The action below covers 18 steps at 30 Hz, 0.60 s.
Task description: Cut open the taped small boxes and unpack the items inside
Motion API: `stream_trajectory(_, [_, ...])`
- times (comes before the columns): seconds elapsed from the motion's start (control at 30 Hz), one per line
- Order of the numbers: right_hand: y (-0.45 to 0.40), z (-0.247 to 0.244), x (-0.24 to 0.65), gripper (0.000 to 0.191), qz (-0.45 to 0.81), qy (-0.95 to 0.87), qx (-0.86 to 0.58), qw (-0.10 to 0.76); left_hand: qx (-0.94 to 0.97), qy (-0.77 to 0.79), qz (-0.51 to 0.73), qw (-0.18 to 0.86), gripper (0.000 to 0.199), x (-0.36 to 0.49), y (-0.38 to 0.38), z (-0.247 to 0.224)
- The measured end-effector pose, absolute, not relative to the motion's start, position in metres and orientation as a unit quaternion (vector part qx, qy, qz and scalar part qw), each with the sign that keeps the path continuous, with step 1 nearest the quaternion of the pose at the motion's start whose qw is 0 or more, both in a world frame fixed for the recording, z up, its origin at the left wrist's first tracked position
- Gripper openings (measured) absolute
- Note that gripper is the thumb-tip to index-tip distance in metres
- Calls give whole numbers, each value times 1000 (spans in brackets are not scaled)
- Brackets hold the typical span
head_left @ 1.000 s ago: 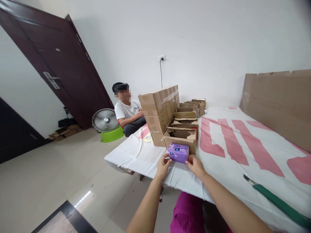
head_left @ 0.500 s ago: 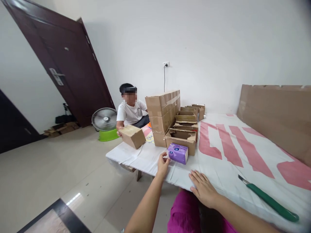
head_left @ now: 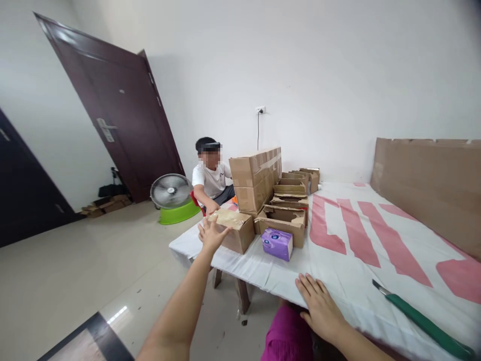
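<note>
My left hand (head_left: 213, 233) has its fingers spread against the near left side of a closed cardboard box (head_left: 244, 235). Another person's hand (head_left: 212, 206) is at the far end of that box. Flat on the white cloth near the table's edge lies my right hand (head_left: 319, 303), fingers stretched out and holding nothing. Between my hands and a row of open cardboard boxes (head_left: 285, 220) sits a purple tissue pack (head_left: 277, 244). Taped boxes (head_left: 259, 175) are stacked behind the closed box.
A green-handled knife (head_left: 421, 318) lies at the right on the cloth-covered table (head_left: 361, 296). A person in a white shirt (head_left: 212, 180) sits at the far left side. Beyond are a fan (head_left: 171, 191) and a large cardboard sheet (head_left: 424, 185).
The closed box has moved right, against the stack's near end. My left hand has left the tissue pack's side, moved left and spread at the box. The view has shifted slightly.
</note>
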State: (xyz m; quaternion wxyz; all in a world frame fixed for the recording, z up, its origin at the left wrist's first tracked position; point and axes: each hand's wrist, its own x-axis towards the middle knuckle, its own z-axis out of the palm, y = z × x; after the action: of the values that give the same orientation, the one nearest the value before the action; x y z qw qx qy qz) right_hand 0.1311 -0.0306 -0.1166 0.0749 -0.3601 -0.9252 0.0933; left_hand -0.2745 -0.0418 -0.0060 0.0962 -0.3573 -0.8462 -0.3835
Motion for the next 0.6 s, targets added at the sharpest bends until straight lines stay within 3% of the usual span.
stream_trajectory(0.2, [-32, -118, 130, 80, 99, -921, -368, 79, -394, -831, -391, 45, 47, -308, -35, -18])
stream_trajectory(0.43, [-32, -119, 131, 81, 77, -926, -358, 86, -358, -857, -367, 55, 26, -323, -20, 6])
stream_trajectory(0.6, [-31, -123, 129, 81, 82, -924, -358, 103, -337, -874, -348, 29, 66, -337, -11, 21])
